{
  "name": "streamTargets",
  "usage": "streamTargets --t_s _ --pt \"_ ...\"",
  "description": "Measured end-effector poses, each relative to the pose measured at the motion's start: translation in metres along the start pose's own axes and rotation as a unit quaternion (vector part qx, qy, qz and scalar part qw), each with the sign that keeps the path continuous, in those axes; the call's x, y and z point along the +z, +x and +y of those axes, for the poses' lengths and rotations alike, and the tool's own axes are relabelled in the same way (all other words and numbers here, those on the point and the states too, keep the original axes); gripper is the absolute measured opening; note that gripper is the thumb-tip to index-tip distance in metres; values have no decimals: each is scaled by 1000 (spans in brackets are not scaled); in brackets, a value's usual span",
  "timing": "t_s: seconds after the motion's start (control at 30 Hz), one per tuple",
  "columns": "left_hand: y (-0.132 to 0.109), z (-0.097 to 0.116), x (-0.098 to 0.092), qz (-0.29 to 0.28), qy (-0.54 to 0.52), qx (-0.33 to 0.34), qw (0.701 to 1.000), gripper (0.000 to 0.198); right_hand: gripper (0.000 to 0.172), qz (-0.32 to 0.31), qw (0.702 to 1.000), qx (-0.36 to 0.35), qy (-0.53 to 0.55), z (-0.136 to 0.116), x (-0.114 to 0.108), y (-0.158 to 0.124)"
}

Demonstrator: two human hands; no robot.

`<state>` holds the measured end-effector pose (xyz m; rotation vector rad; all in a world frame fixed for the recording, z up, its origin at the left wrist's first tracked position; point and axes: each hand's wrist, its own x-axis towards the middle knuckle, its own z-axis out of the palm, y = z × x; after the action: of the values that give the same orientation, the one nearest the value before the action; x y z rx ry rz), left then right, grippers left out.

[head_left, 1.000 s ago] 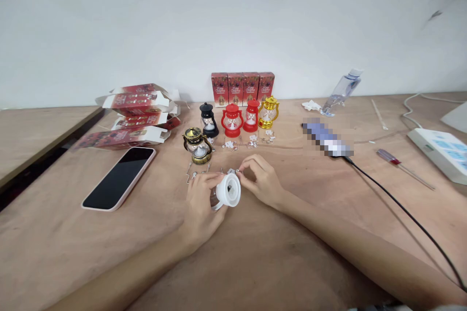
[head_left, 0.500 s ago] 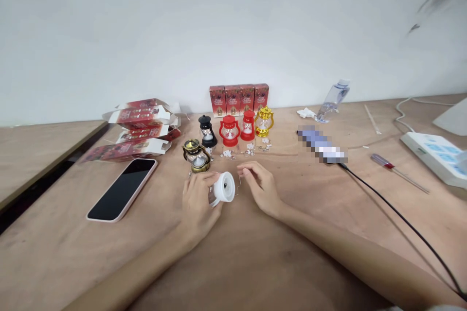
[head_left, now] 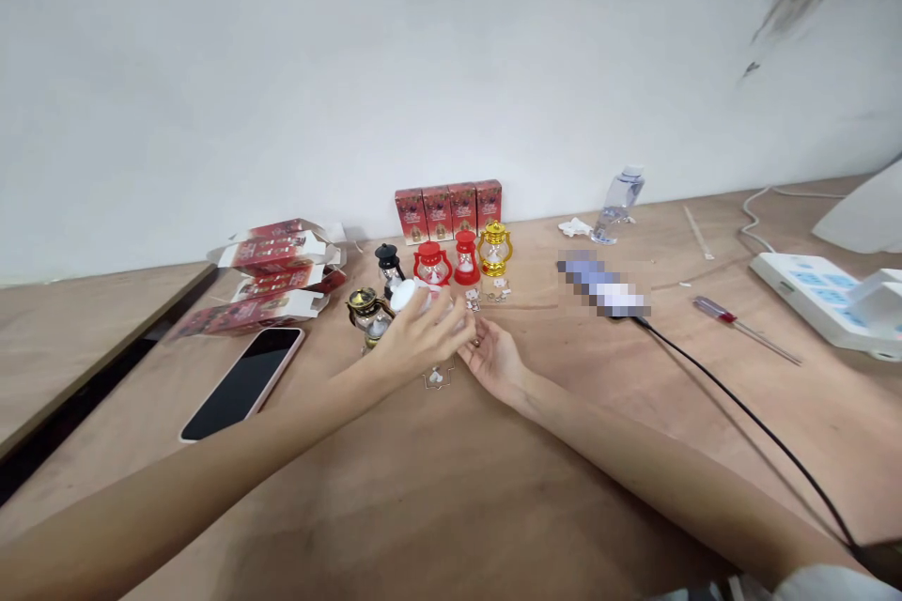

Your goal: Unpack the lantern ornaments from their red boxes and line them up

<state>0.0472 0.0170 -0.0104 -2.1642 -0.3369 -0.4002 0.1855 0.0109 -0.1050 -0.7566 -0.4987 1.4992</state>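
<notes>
My left hand [head_left: 427, 333] is closed around a small white lantern [head_left: 405, 295], held tilted above the table. Its round white end points up and left; my fingers cover most of the body. My right hand [head_left: 500, 364] meets the left fingertips from the right, palm turned upward and fingers curled. A small dark-gold spot shows at its fingers, too small to name. Below the hands lies a thin bent wire handle [head_left: 438, 385] with a small white tag. Just left of the lantern stands a bronze lantern [head_left: 367, 312].
Behind are a black lantern [head_left: 387, 265], two red lanterns [head_left: 466, 258] and a gold lantern [head_left: 495, 249], before red boxes [head_left: 449, 211]. Flattened boxes [head_left: 272, 277] and a phone [head_left: 243, 383] lie left. Rightward are a bottle [head_left: 618, 207], screwdriver [head_left: 743, 329], cable [head_left: 733, 432] and power strip [head_left: 821, 296].
My left hand has turned over and moved right, swinging the lantern's white end from right to upper left. My right hand has rolled palm up against it. The view has shifted slightly right.
</notes>
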Motion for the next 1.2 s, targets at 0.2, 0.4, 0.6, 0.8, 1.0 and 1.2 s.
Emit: streamTargets --t_s 0.2,0.4,0.6,0.8,1.0,1.2 --pt "23 -36 -12 -160 -23 -126 979 36 29 -6 999 -26 -42 10 18 -4" --pt "58 -45 -9 -236 -18 -140 961 32 34 -19 995 -46 -86 28 23 -10" --pt "72 -33 -7 -312 -57 -130 939 27 30 -37 970 -175 -167 16 14 -16" --pt "66 -18 14 -373 -99 -102 917 11 18 91 920 -241 -296 9 1 -9" --pt "61 -12 28 -409 -130 -95 898 13 20 90 921 -211 -315 20 1 -12" --pt "59 -7 31 -440 -142 -82 883 8 21 71 922 -195 -326 26 6 -24"
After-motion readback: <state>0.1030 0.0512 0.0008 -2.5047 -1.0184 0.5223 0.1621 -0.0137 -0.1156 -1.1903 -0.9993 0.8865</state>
